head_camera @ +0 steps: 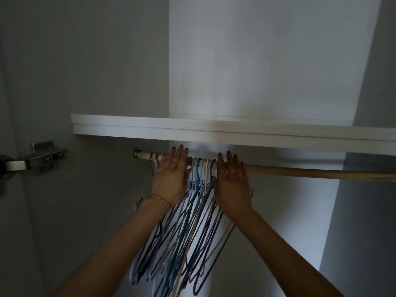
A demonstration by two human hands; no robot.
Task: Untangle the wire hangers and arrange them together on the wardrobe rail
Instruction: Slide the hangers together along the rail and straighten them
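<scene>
A white shelf (214, 130) crosses the middle of the frame, with pale wardrobe walls above and below it. Just under it a wooden rail (310, 172) runs from a metal socket at centre left out to the right edge. A bunch of wire hangers (192, 228), blue, purple and pale, hangs from the rail at the centre, hooks packed close and bodies fanning down to the bottom edge. One grey hanger (152, 165) hangs apart, near the socket. The left hand (172, 177) lies flat against the bunch's left side, the right hand (231, 181) against its right; both sets of fingers are straight and together, reaching over the rail, gripping nothing. A door hinge (46, 156) sits at the left edge.
</scene>
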